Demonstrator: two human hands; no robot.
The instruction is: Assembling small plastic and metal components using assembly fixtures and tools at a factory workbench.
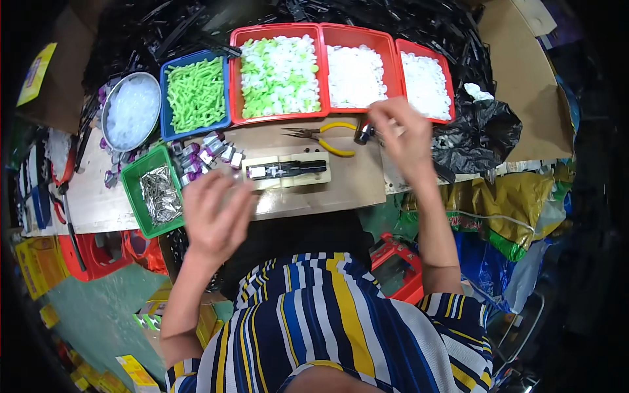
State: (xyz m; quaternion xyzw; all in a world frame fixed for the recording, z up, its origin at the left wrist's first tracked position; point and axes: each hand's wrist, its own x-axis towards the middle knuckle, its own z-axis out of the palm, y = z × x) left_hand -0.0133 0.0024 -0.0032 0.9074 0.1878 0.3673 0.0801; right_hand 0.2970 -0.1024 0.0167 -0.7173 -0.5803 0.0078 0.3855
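Note:
A cream holding block lies on the bench before me, with a long black part in it and a white block at its left end. My left hand hovers left of it, fingers bent and apart, slightly blurred, near several white-and-purple pieces. My right hand is in front of the red trays, its fingers curled together; what they hold, if anything, is hidden. Beside its fingertips is a dark-headed tool, partly covered. Pliers with yellow handles lie open behind the block.
Red trays of white and green-white small parts stand behind, beside a blue tray of green plugs. A metal bowl holds clear pieces; a green tray holds metal pins. Black strips pile up behind; a black bag lies right.

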